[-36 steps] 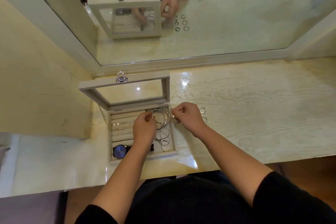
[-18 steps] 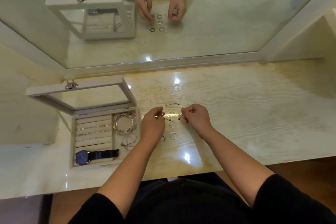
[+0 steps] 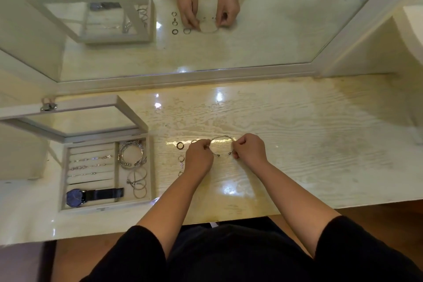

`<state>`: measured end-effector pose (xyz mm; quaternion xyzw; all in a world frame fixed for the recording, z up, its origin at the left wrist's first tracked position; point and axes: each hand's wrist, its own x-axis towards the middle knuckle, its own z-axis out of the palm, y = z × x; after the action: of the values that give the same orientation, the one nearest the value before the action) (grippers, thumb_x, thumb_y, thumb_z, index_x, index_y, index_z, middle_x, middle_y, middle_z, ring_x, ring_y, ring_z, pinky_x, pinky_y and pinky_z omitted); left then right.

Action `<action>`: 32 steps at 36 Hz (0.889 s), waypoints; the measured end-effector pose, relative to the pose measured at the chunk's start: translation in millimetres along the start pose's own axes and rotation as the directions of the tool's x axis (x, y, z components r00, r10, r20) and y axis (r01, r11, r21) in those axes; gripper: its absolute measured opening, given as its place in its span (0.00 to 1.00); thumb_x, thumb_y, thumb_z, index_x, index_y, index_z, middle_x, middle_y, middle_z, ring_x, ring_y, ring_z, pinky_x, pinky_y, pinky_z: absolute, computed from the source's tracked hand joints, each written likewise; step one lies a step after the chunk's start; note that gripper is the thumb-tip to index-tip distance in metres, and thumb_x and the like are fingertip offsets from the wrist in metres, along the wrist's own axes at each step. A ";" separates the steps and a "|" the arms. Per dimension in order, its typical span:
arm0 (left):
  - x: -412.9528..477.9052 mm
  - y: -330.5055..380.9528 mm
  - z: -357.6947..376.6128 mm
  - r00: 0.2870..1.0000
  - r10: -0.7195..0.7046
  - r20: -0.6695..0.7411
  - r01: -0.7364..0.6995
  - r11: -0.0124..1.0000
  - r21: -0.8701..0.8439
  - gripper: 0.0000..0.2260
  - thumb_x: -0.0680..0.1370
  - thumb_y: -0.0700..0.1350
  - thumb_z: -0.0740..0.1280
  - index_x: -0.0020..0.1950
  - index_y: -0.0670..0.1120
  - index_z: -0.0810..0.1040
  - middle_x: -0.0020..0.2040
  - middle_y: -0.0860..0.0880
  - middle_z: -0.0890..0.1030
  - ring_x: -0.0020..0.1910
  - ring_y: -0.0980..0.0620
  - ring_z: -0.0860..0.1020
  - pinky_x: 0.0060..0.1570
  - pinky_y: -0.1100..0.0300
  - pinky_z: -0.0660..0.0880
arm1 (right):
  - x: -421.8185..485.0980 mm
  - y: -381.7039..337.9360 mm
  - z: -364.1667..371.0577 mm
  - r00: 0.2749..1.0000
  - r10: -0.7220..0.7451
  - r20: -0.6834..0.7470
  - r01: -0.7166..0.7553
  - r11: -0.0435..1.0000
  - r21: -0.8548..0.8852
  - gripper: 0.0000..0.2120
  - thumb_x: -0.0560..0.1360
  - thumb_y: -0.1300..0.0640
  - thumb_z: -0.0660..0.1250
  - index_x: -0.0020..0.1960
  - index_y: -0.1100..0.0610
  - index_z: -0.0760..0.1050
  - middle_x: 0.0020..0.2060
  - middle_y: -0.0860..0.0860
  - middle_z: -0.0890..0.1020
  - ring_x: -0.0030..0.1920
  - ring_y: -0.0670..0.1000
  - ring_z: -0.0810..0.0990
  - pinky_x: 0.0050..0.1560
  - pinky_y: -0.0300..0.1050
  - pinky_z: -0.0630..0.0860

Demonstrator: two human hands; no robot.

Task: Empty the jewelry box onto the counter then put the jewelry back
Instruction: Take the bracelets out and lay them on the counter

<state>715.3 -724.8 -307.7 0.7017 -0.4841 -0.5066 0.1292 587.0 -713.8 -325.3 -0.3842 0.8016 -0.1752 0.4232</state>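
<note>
The open jewelry box [image 3: 64,190] stands at the left of the pale counter [image 3: 297,155], its glass lid [image 3: 75,119] propped up. Inside lie a stack of silver bangles [image 3: 132,154], thin hoops [image 3: 137,182], chains on ring rolls [image 3: 91,165] and a blue-faced watch [image 3: 75,198]. Right of the box, my left hand [image 3: 198,158] and my right hand [image 3: 248,150] each pinch one side of an open silver cuff bangle [image 3: 222,138], low over the counter. Several small rings [image 3: 180,145] lie on the counter beside my left hand.
A wide mirror [image 3: 251,41] runs along the back and repeats the box, rings and hands. A cream side wall [image 3: 25,151] stands left of the box. The counter's front edge [image 3: 343,204] is near my body.
One cuff bangle came out of the box's stack and travelled right, held between both hands, past the rings on the counter. The view shifted right, so the box sits further left.
</note>
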 end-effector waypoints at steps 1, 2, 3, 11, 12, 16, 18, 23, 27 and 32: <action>1.0 0.4 0.3 1.000 0.006 -0.002 -0.006 1.000 0.016 0.17 0.75 0.32 0.56 0.59 0.40 0.78 0.57 0.43 0.80 0.58 0.45 0.76 0.53 0.58 0.69 | 0.9 0.0 -0.2 1.000 0.004 0.011 -0.004 1.000 -0.019 0.17 0.71 0.64 0.62 0.24 0.57 0.74 0.21 0.49 0.75 0.25 0.44 0.72 0.27 0.29 0.67; 2.2 0.8 0.7 1.000 0.013 0.001 -0.013 0.999 0.034 0.17 0.75 0.32 0.56 0.59 0.40 0.78 0.57 0.43 0.80 0.58 0.45 0.75 0.54 0.57 0.70 | 1.5 -0.2 -0.5 1.000 0.011 0.024 -0.010 0.999 -0.033 0.16 0.71 0.64 0.62 0.25 0.58 0.76 0.21 0.50 0.75 0.25 0.45 0.72 0.28 0.29 0.67; 3.0 0.4 1.2 1.000 0.018 0.007 -0.018 0.998 0.052 0.18 0.75 0.31 0.55 0.59 0.41 0.78 0.57 0.42 0.80 0.57 0.45 0.75 0.53 0.57 0.70 | 1.9 -0.8 -0.6 0.999 0.020 0.036 -0.018 0.999 -0.045 0.15 0.72 0.64 0.62 0.28 0.61 0.79 0.21 0.50 0.76 0.26 0.45 0.73 0.32 0.33 0.70; -0.3 0.5 7.0 0.998 0.062 0.023 -0.066 0.975 0.214 0.18 0.73 0.31 0.53 0.56 0.37 0.78 0.55 0.31 0.74 0.47 0.36 0.76 0.36 0.53 0.71 | 4.4 -4.1 -0.9 0.994 0.090 0.054 -0.089 0.996 -0.021 0.10 0.73 0.66 0.62 0.41 0.70 0.80 0.24 0.53 0.77 0.24 0.46 0.75 0.34 0.36 0.74; -1.3 1.4 7.4 0.998 0.061 0.020 -0.064 0.974 0.218 0.17 0.73 0.30 0.53 0.56 0.35 0.77 0.56 0.29 0.73 0.49 0.36 0.75 0.38 0.50 0.72 | 4.4 -4.7 -1.2 0.994 0.098 0.056 -0.097 0.995 -0.022 0.10 0.73 0.66 0.62 0.42 0.70 0.80 0.24 0.52 0.76 0.24 0.45 0.75 0.33 0.35 0.73; -5.7 3.1 7.9 0.996 0.082 0.021 -0.085 0.968 0.235 0.11 0.72 0.29 0.52 0.45 0.31 0.74 0.40 0.32 0.66 0.29 0.44 0.66 0.24 0.60 0.55 | 4.0 -5.9 -1.7 0.991 0.118 0.066 -0.117 0.993 -0.015 0.09 0.74 0.65 0.62 0.47 0.68 0.79 0.24 0.51 0.76 0.24 0.45 0.75 0.35 0.37 0.74; -5.8 2.2 7.7 0.995 0.094 0.028 -0.098 0.963 0.253 0.09 0.71 0.28 0.52 0.38 0.34 0.71 0.35 0.44 0.61 0.27 0.53 0.58 0.25 0.63 0.52 | 3.9 -5.7 -2.0 0.991 0.113 0.070 -0.112 0.994 -0.021 0.09 0.75 0.64 0.62 0.47 0.67 0.79 0.23 0.50 0.76 0.24 0.44 0.74 0.36 0.37 0.74; -8.0 3.3 8.1 0.994 0.101 0.035 -0.107 0.947 0.302 0.08 0.72 0.29 0.53 0.43 0.33 0.71 0.38 0.45 0.63 0.35 0.39 0.63 0.32 0.54 0.64 | 2.8 -5.7 -2.5 0.991 0.123 0.051 -0.122 0.992 -0.014 0.09 0.74 0.65 0.62 0.46 0.67 0.79 0.11 0.45 0.70 0.23 0.43 0.74 0.24 0.28 0.68; -8.3 0.1 8.4 0.996 0.071 0.053 -0.084 0.948 0.308 0.13 0.76 0.33 0.54 0.57 0.36 0.73 0.58 0.37 0.68 0.53 0.40 0.73 0.51 0.55 0.70 | 0.7 -4.5 -1.5 0.996 0.079 0.036 -0.077 0.996 -0.037 0.10 0.74 0.65 0.61 0.45 0.69 0.79 0.22 0.50 0.75 0.24 0.44 0.74 0.36 0.36 0.74; -11.0 1.5 6.1 0.994 0.080 0.069 -0.096 0.953 0.288 0.10 0.75 0.32 0.53 0.52 0.34 0.72 0.51 0.34 0.69 0.47 0.38 0.73 0.45 0.52 0.71 | -1.3 -0.4 -0.2 0.999 0.029 0.016 -0.028 0.998 -0.054 0.13 0.73 0.63 0.63 0.37 0.70 0.80 0.23 0.51 0.76 0.24 0.45 0.73 0.36 0.39 0.74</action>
<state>709.2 -714.7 -303.1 0.6761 -0.5875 -0.4434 0.0334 587.5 -713.1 -324.2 -0.3855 0.8078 -0.1440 0.4220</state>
